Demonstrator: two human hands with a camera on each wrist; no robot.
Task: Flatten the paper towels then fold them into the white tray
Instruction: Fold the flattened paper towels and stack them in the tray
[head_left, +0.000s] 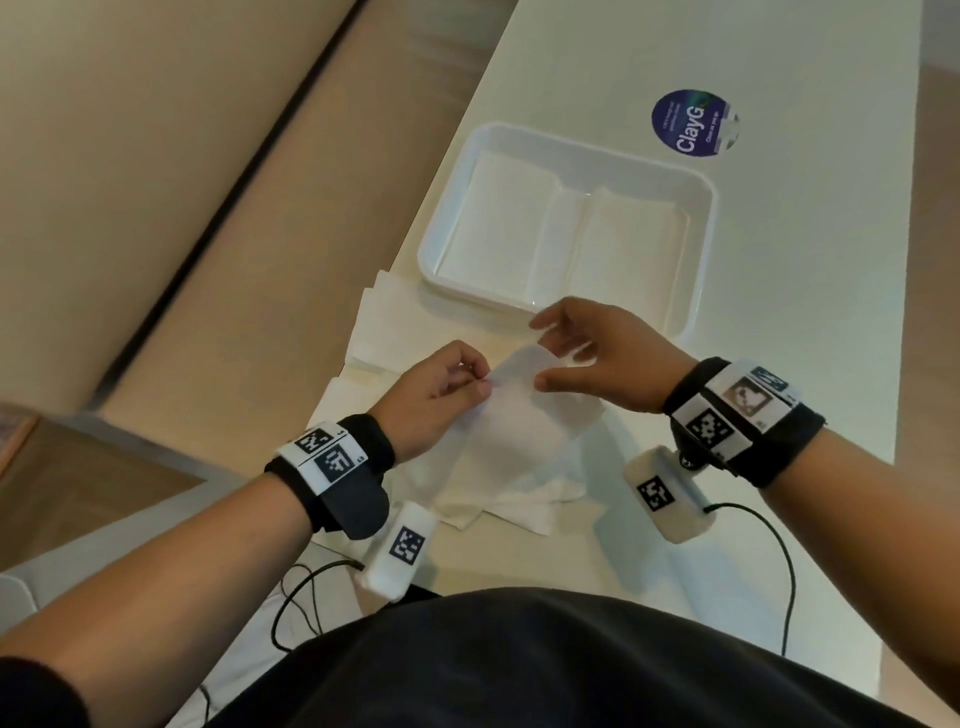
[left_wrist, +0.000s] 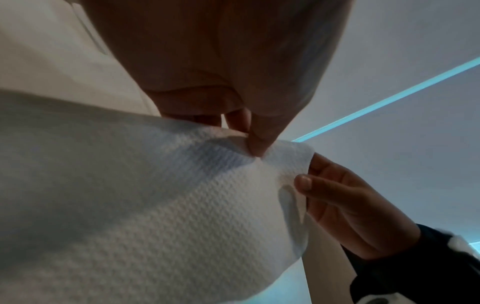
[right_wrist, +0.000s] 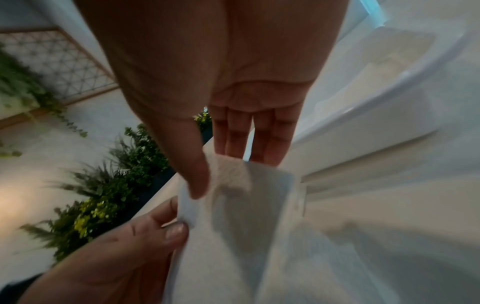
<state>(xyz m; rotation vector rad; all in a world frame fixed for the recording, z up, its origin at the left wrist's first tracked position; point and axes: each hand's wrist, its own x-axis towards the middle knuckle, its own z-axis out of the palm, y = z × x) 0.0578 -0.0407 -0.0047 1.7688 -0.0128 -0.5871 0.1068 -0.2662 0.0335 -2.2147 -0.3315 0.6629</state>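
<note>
A white embossed paper towel (head_left: 519, 415) (left_wrist: 182, 205) (right_wrist: 246, 226) is lifted off the table just in front of the white tray (head_left: 701, 270). My left hand (head_left: 485, 382) (left_wrist: 255, 152) pinches its left upper edge between thumb and fingertips. My right hand (head_left: 540, 353) (right_wrist: 215, 174) is at the towel's upper right corner. Its fingers are straight behind the sheet and its thumb touches the front, with a gap between them. Two folded towels (head_left: 509, 208) (head_left: 634, 244) lie side by side in the tray.
Flat towels (head_left: 384, 327) lie at the table's left edge, partly overhanging. Crumpled towels (head_left: 519, 504) sit under the lifted sheet near my body. A round blue sticker (head_left: 693, 122) is beyond the tray. Black cables (head_left: 769, 525) trail from the wrist cameras. A beige bench runs left.
</note>
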